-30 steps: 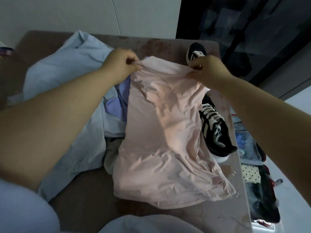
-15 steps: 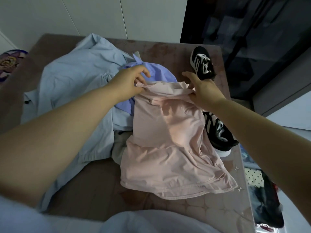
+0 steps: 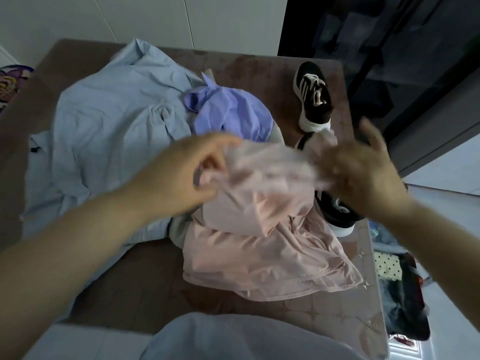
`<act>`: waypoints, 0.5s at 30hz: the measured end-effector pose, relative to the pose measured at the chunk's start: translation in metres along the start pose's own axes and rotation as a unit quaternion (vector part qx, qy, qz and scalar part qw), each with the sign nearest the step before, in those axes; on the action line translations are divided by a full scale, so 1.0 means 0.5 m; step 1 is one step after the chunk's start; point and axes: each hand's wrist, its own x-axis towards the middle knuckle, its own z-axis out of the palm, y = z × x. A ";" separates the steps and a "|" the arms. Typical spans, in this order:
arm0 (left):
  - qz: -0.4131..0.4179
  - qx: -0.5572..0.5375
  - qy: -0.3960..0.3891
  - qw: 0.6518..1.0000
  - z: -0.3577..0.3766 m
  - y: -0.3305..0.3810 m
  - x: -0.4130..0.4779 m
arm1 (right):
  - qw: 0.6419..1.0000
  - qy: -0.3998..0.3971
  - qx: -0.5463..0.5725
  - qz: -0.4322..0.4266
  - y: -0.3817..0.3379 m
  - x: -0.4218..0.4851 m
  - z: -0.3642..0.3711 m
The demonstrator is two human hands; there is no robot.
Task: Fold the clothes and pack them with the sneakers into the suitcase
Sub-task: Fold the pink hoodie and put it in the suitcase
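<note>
Home, most likely bedroom. Wide soft surface with brown patterned cover (image 3: 324,320) fills middle of frame, looks like bed. White panelled cupboard fronts (image 3: 155,19) run along top edge. Dark glass door (image 3: 389,61) at upper right. Loose everyday clothes lie on cover: light blue shirt (image 3: 104,126), lilac garment (image 3: 233,110), pink garment (image 3: 259,255). Black-and-white sneakers (image 3: 314,100) beside them. Open suitcase (image 3: 415,281) with packed things on pale floor (image 3: 454,242), lower right.
</note>
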 end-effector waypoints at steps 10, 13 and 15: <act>0.071 0.212 -0.149 0.963 0.280 -0.063 -0.271 | 0.984 -0.176 0.029 0.019 -0.152 -0.297 0.147; -0.008 0.194 -0.183 0.964 0.281 -0.070 -0.285 | 0.956 -0.279 0.037 0.083 -0.178 -0.311 0.160; -0.060 0.184 -0.176 0.965 0.279 -0.061 -0.284 | 0.944 -0.300 0.052 0.125 -0.190 -0.305 0.160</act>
